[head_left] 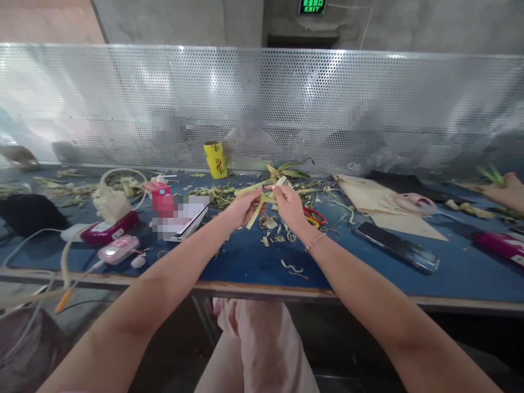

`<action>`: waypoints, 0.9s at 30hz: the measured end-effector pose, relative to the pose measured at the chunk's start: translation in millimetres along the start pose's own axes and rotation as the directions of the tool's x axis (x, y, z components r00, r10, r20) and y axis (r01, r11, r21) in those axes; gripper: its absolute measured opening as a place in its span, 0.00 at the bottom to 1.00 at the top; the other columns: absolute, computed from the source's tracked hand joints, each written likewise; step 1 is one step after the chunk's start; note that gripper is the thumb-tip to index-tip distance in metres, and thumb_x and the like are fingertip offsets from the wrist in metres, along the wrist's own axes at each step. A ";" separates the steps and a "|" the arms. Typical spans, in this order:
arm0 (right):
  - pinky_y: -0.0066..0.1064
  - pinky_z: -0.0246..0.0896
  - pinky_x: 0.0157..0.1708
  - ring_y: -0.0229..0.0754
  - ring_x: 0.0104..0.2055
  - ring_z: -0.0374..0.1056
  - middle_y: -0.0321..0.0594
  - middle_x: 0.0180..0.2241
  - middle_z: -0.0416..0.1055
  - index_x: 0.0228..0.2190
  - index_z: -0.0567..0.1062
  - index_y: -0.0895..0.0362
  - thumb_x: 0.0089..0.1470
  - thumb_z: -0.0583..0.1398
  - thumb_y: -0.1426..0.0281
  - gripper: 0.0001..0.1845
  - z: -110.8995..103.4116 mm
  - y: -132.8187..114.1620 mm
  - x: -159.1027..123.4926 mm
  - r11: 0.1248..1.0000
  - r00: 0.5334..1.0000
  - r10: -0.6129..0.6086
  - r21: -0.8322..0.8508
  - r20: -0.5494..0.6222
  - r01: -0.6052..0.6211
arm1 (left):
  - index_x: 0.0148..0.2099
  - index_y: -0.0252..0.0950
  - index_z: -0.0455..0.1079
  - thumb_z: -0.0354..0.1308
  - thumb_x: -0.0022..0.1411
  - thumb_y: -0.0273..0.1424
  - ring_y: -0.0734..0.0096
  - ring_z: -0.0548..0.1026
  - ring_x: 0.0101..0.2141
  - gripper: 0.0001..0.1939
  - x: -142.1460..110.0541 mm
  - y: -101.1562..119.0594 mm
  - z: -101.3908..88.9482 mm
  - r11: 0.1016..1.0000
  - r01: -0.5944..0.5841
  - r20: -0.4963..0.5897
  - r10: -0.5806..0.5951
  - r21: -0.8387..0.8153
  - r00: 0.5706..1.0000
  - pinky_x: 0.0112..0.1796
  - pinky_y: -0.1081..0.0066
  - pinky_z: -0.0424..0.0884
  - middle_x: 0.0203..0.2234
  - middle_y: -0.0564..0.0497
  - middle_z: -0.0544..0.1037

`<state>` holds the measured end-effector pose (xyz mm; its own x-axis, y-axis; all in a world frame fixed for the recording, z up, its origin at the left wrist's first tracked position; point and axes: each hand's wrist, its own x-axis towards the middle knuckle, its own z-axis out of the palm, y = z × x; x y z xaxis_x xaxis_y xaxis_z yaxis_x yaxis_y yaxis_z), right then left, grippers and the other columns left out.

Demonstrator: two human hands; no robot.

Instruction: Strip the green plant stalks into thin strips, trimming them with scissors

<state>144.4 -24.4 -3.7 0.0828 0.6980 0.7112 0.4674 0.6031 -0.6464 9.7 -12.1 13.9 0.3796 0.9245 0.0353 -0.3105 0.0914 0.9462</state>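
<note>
Above the blue table (262, 262), both hands meet over pale green leaf strips (254, 214) that cross one another. My left hand (244, 206) has its fingers closed around the strips, one end hanging down below them. Pinched between the thumb and fingers of my right hand (289, 203) are the strips' other parts, with a short whitish end sticking up. Exactly how the strips are folded is hidden by the fingers. Just beyond the right hand lie red and yellow loops (316, 216), which look like handles. Curled scraps (278, 238) lie beneath the hands.
A yellow can (215, 160) stands near the perforated metal screen (286, 109). Leaf litter is strewn along the back. A phone (397, 246) and brown paper (368, 196) lie at right; a propped device (186, 215), red carton (160, 197) and cables at left. Another person's hand (510, 192) is far right.
</note>
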 end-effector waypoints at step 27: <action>0.28 0.53 0.28 0.36 0.23 0.59 0.39 0.25 0.70 0.39 0.76 0.56 0.58 0.47 0.56 0.24 4.6 -11.0 -12.8 0.984 0.984 -0.136 -0.100 0.117 0.148 | 0.27 0.37 0.55 0.49 0.60 0.32 0.82 0.56 0.11 0.10 -6.3 -3.2 1.7 0.802 -0.294 -0.126 0.413 0.519 0.902 0.16 0.77 0.52 0.13 0.59 0.57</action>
<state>134.2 -38.2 -7.0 -0.0850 0.6500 0.7551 0.5601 0.6580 -0.5034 9.8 -18.9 11.2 0.1045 0.9184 0.3815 0.0918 -0.3909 0.9158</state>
